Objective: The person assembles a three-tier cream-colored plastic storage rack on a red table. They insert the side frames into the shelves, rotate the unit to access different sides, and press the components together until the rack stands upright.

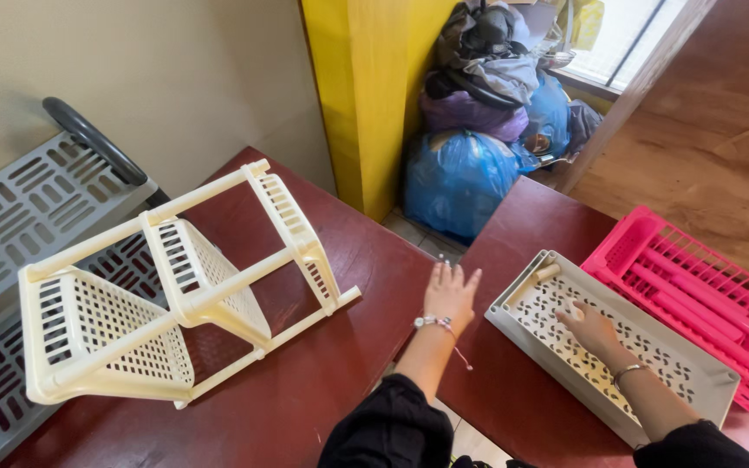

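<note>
A cream plastic shelf rack [175, 286] lies on its side on the left dark red table [322, 381]. My left hand [451, 293] is flat and open, fingers spread, over the gap between the two tables and resting at the edge of the right table [522, 225]. My right hand [589, 328] rests inside a grey perforated tray [704, 368] on the right table, fingertips on a small white piece whose shape I cannot make out. A cream tube [537, 279] lies at the tray's far end.
A pink plastic rack [695, 286] lies right of the grey tray. Grey slotted shelves with a dark handle [19, 208] stand at the left. Blue and purple filled bags [478, 130] are piled by a yellow pillar [366, 95].
</note>
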